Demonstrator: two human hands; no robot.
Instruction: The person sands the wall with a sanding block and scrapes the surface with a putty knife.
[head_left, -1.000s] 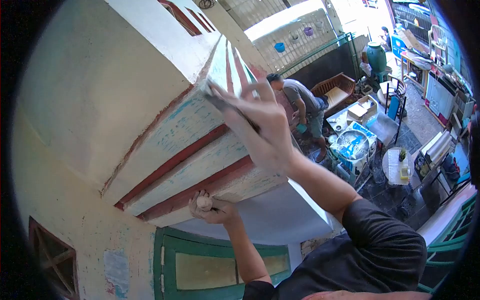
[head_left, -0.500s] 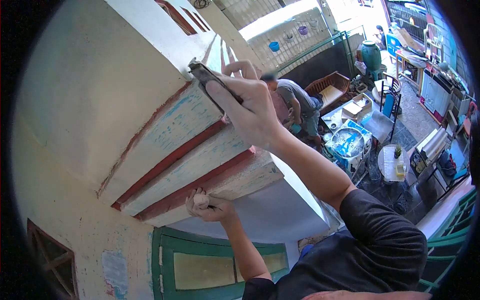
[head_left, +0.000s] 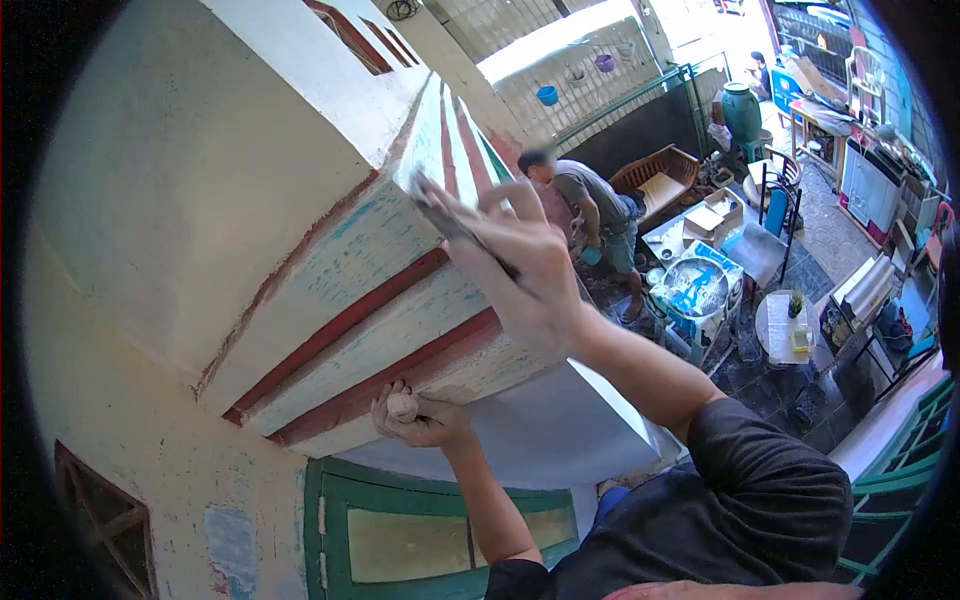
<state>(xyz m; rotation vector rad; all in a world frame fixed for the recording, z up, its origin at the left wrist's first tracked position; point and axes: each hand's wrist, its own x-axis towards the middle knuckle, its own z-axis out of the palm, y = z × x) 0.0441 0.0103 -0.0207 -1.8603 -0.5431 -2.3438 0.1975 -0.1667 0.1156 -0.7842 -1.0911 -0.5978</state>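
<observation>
My right hand (head_left: 530, 265) is closed around a flat grey scraper (head_left: 440, 208), blurred by motion. The scraper lies along the upper corner of a stepped moulding (head_left: 360, 245) painted white and red, with worn blue patches. Lower down, my left hand (head_left: 425, 422) is cupped, palm up, with its fingers curled round a pale rounded lump of putty (head_left: 402, 406). The back of that hand is just below the moulding's bottom red band (head_left: 400, 375).
A green-framed door (head_left: 420, 540) is below the moulding. Behind my right arm a person (head_left: 595, 205) bends beside a table with a round basin (head_left: 695, 287). Further off are a wooden bench (head_left: 660, 180), a small round table (head_left: 785, 325) and a green barrel (head_left: 740, 112).
My right hand with the scraper has shifted right and down along the moulding's corner, uncovering its striped side face. My left hand stays put with the putty. The person behind has raised their head slightly.
</observation>
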